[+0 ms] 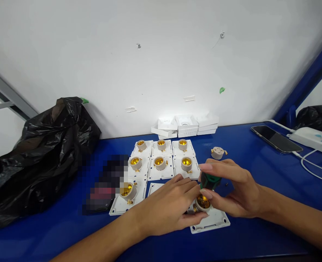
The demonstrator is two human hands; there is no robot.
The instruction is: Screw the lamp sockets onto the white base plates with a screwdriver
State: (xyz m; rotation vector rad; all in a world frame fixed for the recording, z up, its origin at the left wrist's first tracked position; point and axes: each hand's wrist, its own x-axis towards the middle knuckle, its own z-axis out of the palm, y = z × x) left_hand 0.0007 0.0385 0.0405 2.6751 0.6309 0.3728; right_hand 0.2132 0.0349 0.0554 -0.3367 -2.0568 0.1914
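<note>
My right hand (pixel 233 185) pinches the dark green handle of a screwdriver (pixel 210 181) between thumb and fingers. The handle stands roughly upright over a round lamp socket (pixel 204 203) with a brass-coloured threaded inside; the screwdriver's tip is hidden. My left hand (pixel 172 205) has its fingers closed around the socket's left side, steadying it on a white square plate (pixel 214 222). Another white plate (pixel 154 187) lies partly covered beneath my left hand. Just beyond my right hand rests a loose socket (pixel 218 153) with brass terminals.
Several white plates with sockets (pixel 160 162) lie in rows on the blue table (pixel 259 233). White square housings (pixel 187 127) are stacked against the wall. A black plastic bag (pixel 54 153) occupies the left side. A phone (pixel 275 138) and a power strip (pixel 314 140) with cables lie at right.
</note>
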